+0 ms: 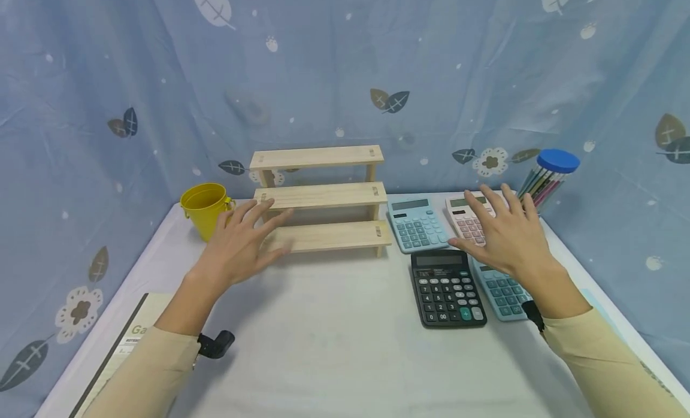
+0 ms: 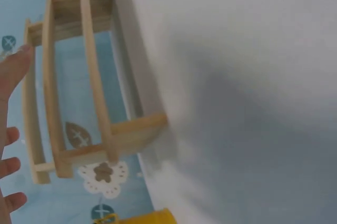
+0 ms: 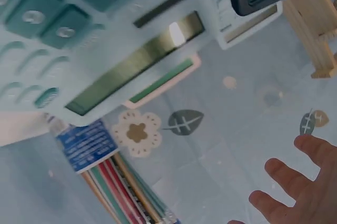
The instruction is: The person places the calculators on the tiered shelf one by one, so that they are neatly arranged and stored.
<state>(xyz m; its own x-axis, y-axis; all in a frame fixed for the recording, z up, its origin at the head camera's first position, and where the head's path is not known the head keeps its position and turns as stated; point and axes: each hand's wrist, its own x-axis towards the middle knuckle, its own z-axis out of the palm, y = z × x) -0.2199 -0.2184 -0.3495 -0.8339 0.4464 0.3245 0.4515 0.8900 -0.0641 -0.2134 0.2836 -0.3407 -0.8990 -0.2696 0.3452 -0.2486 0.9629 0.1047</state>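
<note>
White table; hands spread, left near wooden rack, right over calculators.

Bucket, one: yellow, upright, at your desk's far-left corner. Notebook, one: pale cover, dark spine, lying along your left edge. Pencil tub, one: blue lid, coloured pencils inside, at your far-right corner. Cloth: blue, leaf-and-flower print, hanging beyond your far edge.

Lt-wood 3-tier rack upright; pink calc, blk calc, 2 blue calcs face-up, R of it.
</note>
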